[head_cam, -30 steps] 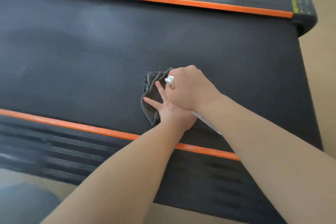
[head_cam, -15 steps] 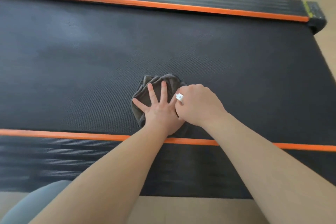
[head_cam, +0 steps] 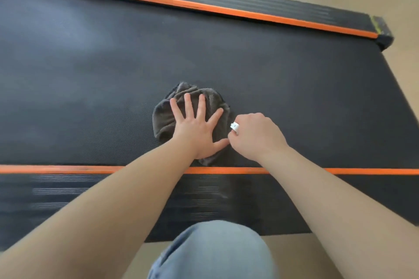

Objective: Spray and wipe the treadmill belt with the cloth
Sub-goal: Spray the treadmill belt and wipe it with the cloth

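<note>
Two hands show: left hand (head_cam: 196,128) presses spread fingers on cloth (head_cam: 163,118); right hand (head_cam: 256,137) curls round a mostly hidden spray bottle (head_cam: 235,126).

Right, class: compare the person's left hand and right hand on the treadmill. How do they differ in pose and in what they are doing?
1. The left hand lies flat with fingers spread; the right hand is curled tight.
2. The left hand presses on the grey cloth; the right hand grips a white spray bottle, of which only the nozzle shows.
Shared: both are over the black belt.
</note>
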